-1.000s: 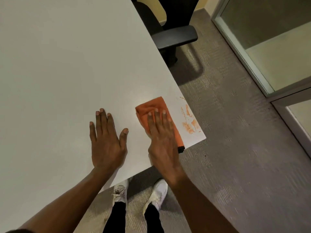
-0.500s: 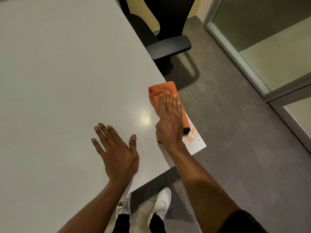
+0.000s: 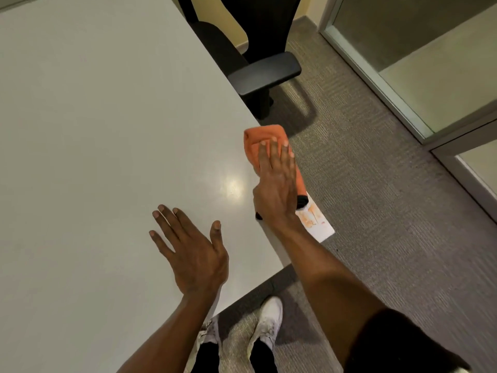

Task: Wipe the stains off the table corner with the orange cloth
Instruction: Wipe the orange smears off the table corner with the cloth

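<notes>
The folded orange cloth (image 3: 265,137) lies on the white table (image 3: 107,130) along its right edge, just beyond the near corner. My right hand (image 3: 277,181) presses flat on the cloth, fingers extended, covering most of it; a black trim of the cloth shows beside the wrist. Orange stains (image 3: 312,216) remain on the table corner, just behind and right of that hand. Resting flat on the tabletop, my left hand (image 3: 191,251) has its fingers spread and holds nothing.
A black office chair (image 3: 258,68) stands against the table's right edge beyond the cloth. Grey carpet (image 3: 390,238) lies to the right, bounded by a glass partition (image 3: 416,63). My white shoes (image 3: 266,321) are under the near table edge.
My right hand slid the cloth from left of the stains forward along the right edge, over part of the stained patch. The left hand stayed flat on the table.
</notes>
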The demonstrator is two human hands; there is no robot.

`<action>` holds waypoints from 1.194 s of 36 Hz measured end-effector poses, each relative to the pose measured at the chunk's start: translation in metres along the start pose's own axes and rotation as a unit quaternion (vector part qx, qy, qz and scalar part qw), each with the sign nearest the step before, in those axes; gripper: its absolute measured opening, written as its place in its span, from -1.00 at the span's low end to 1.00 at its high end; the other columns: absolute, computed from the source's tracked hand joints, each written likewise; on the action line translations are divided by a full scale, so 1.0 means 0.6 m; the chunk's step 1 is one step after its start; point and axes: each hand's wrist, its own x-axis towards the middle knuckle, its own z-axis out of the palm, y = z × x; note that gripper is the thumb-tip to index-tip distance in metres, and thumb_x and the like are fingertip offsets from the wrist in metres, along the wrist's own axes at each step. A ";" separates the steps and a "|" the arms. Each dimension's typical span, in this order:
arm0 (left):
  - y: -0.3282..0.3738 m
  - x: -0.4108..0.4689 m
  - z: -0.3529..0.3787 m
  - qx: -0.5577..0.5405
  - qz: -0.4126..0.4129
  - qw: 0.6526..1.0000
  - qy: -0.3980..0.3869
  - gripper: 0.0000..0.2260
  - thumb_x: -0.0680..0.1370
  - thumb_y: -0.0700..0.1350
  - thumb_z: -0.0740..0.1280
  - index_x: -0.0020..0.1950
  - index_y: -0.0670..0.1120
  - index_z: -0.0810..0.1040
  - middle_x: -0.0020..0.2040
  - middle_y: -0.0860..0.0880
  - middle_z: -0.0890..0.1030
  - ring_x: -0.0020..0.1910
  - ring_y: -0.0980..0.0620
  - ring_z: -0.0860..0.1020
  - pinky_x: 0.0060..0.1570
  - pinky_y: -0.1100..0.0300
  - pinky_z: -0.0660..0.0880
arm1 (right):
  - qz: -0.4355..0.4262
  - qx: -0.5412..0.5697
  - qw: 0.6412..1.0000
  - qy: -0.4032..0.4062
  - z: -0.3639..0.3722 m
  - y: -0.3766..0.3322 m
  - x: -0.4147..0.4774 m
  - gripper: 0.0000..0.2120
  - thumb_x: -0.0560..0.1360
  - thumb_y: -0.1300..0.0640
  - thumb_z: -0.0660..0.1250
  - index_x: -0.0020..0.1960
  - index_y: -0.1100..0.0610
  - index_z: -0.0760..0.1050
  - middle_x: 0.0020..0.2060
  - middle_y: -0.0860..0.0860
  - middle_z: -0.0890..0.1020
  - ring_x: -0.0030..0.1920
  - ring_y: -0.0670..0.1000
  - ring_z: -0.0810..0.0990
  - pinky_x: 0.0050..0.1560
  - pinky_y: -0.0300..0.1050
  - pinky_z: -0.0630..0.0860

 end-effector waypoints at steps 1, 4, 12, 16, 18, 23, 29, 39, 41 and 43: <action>-0.001 0.000 0.000 0.001 -0.001 1.000 0.000 -0.17 0.78 0.33 -0.07 0.80 -0.30 0.03 0.84 -0.29 -0.08 0.84 -0.26 -0.13 0.76 -0.39 -0.04 | 0.002 -0.003 1.000 -0.006 0.002 0.000 0.000 -0.17 0.49 0.42 0.27 0.72 0.20 0.09 0.70 0.25 0.13 0.72 0.29 0.03 0.72 0.25 -0.02; 0.000 0.000 -0.001 -0.002 -0.001 1.000 0.000 -0.17 0.77 0.33 -0.08 0.80 -0.30 0.04 0.83 -0.29 -0.06 0.84 -0.27 -0.11 0.76 -0.40 -0.03 | 0.008 -0.009 1.000 0.006 0.005 -0.003 -0.047 -0.20 0.55 0.35 0.29 0.73 0.19 0.07 0.71 0.25 0.11 0.71 0.29 0.04 0.71 0.27 0.01; 0.000 0.001 -0.001 -0.002 0.003 1.000 -0.001 -0.16 0.78 0.33 -0.06 0.80 -0.32 0.03 0.83 -0.32 -0.06 0.84 -0.29 -0.11 0.75 -0.41 -0.02 | 0.035 -0.002 0.999 -0.010 -0.028 -0.006 -0.293 -0.18 0.48 0.45 0.25 0.70 0.16 0.18 0.69 0.17 0.21 0.70 0.25 0.13 0.60 0.35 0.30; 0.001 0.000 0.000 -0.004 0.003 1.000 -0.003 -0.16 0.78 0.33 -0.06 0.80 -0.32 0.02 0.83 -0.31 -0.08 0.84 -0.29 -0.11 0.75 -0.40 -0.03 | 0.040 -0.010 0.999 -0.002 -0.025 -0.001 -0.222 -0.04 0.41 0.47 0.24 0.74 0.11 0.03 0.73 0.14 0.08 0.74 0.20 -0.05 0.71 0.22 0.02; 0.001 0.000 -0.001 -0.003 0.003 1.000 -0.002 -0.16 0.78 0.33 -0.07 0.80 -0.32 0.03 0.83 -0.31 -0.08 0.84 -0.28 -0.11 0.76 -0.40 -0.04 | 0.040 0.004 0.999 0.004 -0.021 0.006 -0.159 -0.02 0.41 0.49 0.29 0.74 0.12 0.01 0.73 0.15 0.05 0.73 0.22 -0.09 0.72 0.18 -0.08; -0.001 0.000 -0.001 -0.008 0.003 1.000 -0.004 -0.17 0.79 0.33 -0.07 0.80 -0.31 0.03 0.83 -0.30 -0.08 0.84 -0.27 -0.12 0.76 -0.39 -0.06 | 0.032 -0.011 0.999 -0.014 -0.015 0.033 -0.077 -0.10 0.52 0.42 0.37 0.74 0.16 0.02 0.73 0.19 0.07 0.73 0.25 -0.05 0.73 0.23 -0.05; -0.002 -0.001 -0.002 -0.009 0.002 1.000 0.000 -0.17 0.78 0.34 -0.07 0.80 -0.30 0.04 0.83 -0.30 -0.06 0.84 -0.29 -0.10 0.76 -0.40 -0.06 | 0.001 -0.029 0.999 -0.030 -0.036 0.045 -0.261 -0.09 0.55 0.37 0.40 0.74 0.13 -0.02 0.74 0.11 0.03 0.74 0.20 -0.05 0.70 0.30 0.07; 0.000 -0.002 0.000 -0.011 0.007 1.000 0.003 -0.17 0.79 0.34 -0.11 0.79 -0.32 0.02 0.82 -0.33 -0.05 0.84 -0.31 -0.11 0.76 -0.41 -0.05 | -0.015 0.007 0.999 -0.045 -0.038 0.053 -0.212 -0.10 0.46 0.42 0.26 0.74 0.15 0.02 0.73 0.17 0.07 0.74 0.22 -0.05 0.69 0.31 0.09; -0.001 -0.002 0.000 -0.011 0.007 1.000 0.005 -0.17 0.79 0.33 -0.10 0.79 -0.33 0.02 0.82 -0.34 -0.05 0.84 -0.30 -0.11 0.76 -0.40 -0.05 | -0.005 0.015 1.000 -0.025 -0.029 0.051 -0.166 -0.07 0.45 0.43 0.36 0.73 0.18 0.05 0.72 0.20 0.09 0.73 0.25 -0.05 0.71 0.28 0.03; -0.001 -0.003 0.001 -0.012 0.008 1.000 0.006 -0.17 0.80 0.33 -0.09 0.79 -0.33 0.02 0.82 -0.34 -0.06 0.84 -0.30 -0.11 0.76 -0.40 -0.06 | 0.001 0.006 1.000 -0.014 -0.023 0.048 -0.140 -0.08 0.45 0.42 0.41 0.72 0.21 0.09 0.71 0.22 0.12 0.72 0.27 -0.01 0.72 0.26 0.00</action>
